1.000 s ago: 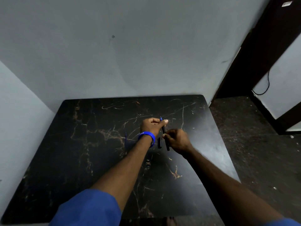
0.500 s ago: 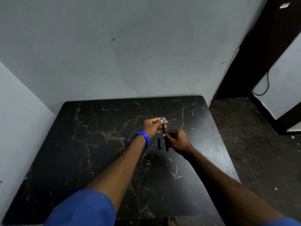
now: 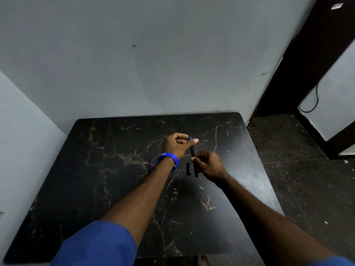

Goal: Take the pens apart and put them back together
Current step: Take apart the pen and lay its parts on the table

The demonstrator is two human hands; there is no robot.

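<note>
A slim black pen barrel stands tilted over the middle of the black marble table. My right hand grips its lower half. My left hand, with a blue wristband, pinches the pen's blue upper end between thumb and forefinger. A short black pen part, perhaps a cap, lies on the table just left of the barrel. A thin blue piece lies on the table left of my left wrist.
The table fills a corner, with grey walls behind and to the left. Its right edge drops to a dark floor. A dark door frame and a black cable are at the far right.
My left hand has shifted slightly at the pen's top end, with the thumb stretched further right. The right hand and the barrel have barely moved.
</note>
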